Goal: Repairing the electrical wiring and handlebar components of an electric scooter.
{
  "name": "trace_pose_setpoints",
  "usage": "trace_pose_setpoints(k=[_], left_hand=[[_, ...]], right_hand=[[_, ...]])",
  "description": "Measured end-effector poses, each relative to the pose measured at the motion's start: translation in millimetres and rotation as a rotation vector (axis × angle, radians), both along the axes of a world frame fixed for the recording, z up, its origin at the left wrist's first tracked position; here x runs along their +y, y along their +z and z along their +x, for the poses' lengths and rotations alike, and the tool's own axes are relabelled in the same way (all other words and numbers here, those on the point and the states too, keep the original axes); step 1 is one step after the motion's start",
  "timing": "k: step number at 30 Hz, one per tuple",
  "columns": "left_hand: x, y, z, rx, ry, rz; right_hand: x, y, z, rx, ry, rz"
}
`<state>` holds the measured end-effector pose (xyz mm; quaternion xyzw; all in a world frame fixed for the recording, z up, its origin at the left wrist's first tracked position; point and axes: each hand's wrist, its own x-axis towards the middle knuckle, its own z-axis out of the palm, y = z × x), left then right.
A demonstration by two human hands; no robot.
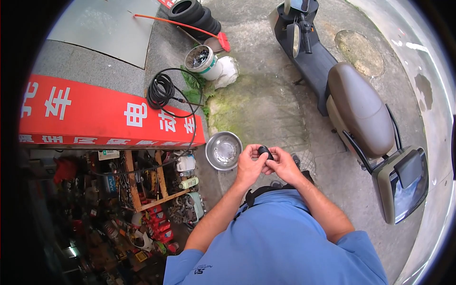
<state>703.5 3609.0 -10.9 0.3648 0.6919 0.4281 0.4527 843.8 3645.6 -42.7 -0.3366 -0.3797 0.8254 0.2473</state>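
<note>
Both hands meet in front of my waist around a small black rounded object [265, 152]; its exact kind does not show. My left hand [251, 166] is closed on its left side, thumb against it. From the other side, the fingers and thumb of my right hand [284, 165] pinch it, covering part of its lower edge. Just left of my hands a round metal basin [223, 151] rests on the ground. Its inside looks shiny and dented or wet; I cannot tell which.
A scooter [361, 107] with a rear box [400, 185] stands to the right. At the left are a red sign board [90, 111], a coiled black hose [161, 90] and crowded shop shelves [142, 194]. Farther off are a white bucket [204, 64], stacked tyres [194, 19] and a red-handled tool [180, 23].
</note>
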Motion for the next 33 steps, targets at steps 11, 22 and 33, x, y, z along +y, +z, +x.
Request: trace_pose_setpoints(k=[11, 22, 33], left_hand=[[1.5, 4.8, -5.4, -0.097, -0.005, 0.010], [0.3, 5.3, -9.2, -0.111, -0.004, 0.006], [-2.0, 3.2, -17.5, -0.201, -0.014, -0.066]], right_hand=[[-3.1, 0.6, -4.1, 0.038, -0.008, -0.021], [-1.6, -1.6, -7.9, 0.015, -0.020, -0.045], [-2.1, 0.8, -8.4, 0.054, 0.014, -0.053]])
